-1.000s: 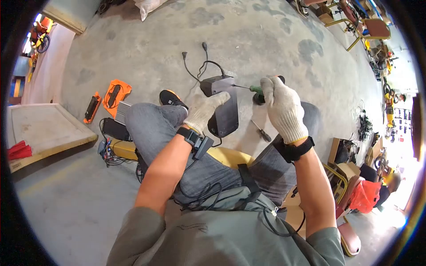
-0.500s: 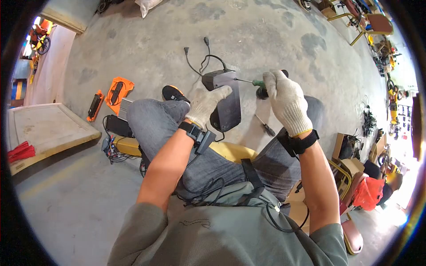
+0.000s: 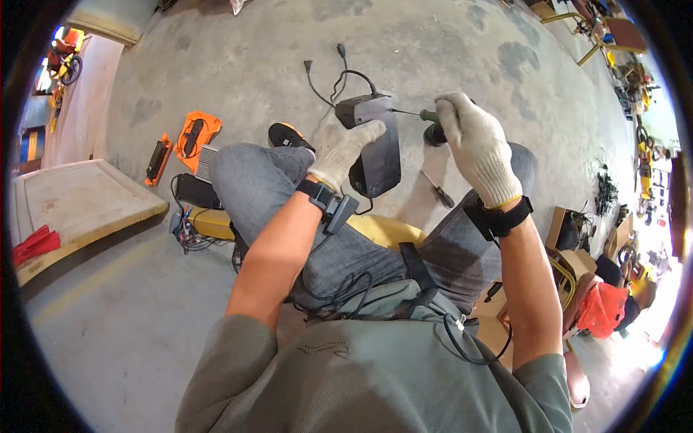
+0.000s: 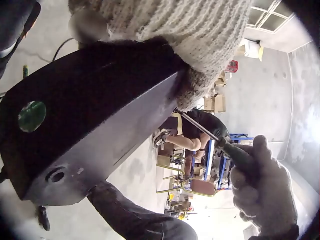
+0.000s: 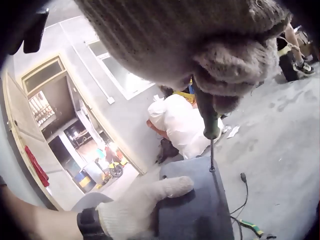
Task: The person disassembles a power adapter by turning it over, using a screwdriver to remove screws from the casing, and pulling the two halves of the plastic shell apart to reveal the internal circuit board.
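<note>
A dark box-shaped case (image 3: 381, 155) with a cord and plugs at its far end is gripped by my gloved left hand (image 3: 342, 153), thumb across its upper face. My gloved right hand (image 3: 476, 144) holds a green-handled screwdriver (image 3: 429, 115). In the right wrist view the screwdriver's shaft (image 5: 212, 155) meets a hole near the case's corner. The left wrist view shows the case (image 4: 100, 120) close up, with a round opening at one end, and the right hand (image 4: 265, 190) curled round the handle.
A second screwdriver (image 3: 442, 195) lies on the floor by the right knee. Orange parts (image 3: 196, 137) and a black box (image 3: 196, 190) are left of the left leg. A pale panel (image 3: 86, 195) stands at far left. Cardboard boxes (image 3: 567, 234) and chairs are at right.
In the head view, the case and both hands appear slightly higher and farther right, as does the surrounding floor scene. Both hands keep their holds, and the screwdriver stays at the case's corner.
</note>
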Motion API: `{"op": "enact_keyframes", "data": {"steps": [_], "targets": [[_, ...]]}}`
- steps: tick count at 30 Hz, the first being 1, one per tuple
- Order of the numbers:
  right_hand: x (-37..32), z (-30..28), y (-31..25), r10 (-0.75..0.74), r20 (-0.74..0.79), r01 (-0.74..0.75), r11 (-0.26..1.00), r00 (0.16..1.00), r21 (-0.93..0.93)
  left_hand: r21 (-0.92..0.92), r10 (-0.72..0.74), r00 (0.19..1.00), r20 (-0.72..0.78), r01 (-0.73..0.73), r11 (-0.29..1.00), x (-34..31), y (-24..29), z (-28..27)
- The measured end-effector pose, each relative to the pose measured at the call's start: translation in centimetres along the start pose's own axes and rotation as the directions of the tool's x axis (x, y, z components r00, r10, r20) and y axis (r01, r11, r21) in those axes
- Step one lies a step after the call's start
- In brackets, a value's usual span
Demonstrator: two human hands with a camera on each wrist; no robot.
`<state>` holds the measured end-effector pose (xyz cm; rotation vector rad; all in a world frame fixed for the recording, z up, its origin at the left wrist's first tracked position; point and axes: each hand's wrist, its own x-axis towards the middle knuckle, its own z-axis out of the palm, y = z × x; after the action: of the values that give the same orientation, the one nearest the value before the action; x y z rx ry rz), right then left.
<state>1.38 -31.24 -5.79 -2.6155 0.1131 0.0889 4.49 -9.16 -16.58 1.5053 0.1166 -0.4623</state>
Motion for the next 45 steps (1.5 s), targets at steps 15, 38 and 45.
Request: {"op": "enact_keyframes", "data": {"steps": [15, 38, 45], "targets": [[-0.1, 0.1, 0.1, -0.077, -0.018, 0.079, 0.994, 0.997, 0.075, -0.060, -0.019, 1.000, 0.004, 0.019, 0.998, -0.6, 1.2, 0.3], [-0.5, 0.0, -0.4, 0.100, -0.006, -0.095, 0.956, 0.995, 0.277, -0.095, -0.025, 0.999, 0.023, 0.028, 0.995, 0.3, -0.7, 0.1], [-0.8, 0.4, 0.7, -0.253, -0.041, 0.250, 0.966, 0.967, -0.066, -0.065, -0.015, 1.000, 0.020, 0.017, 0.998, 0.0, -0.1, 0.0]]}}
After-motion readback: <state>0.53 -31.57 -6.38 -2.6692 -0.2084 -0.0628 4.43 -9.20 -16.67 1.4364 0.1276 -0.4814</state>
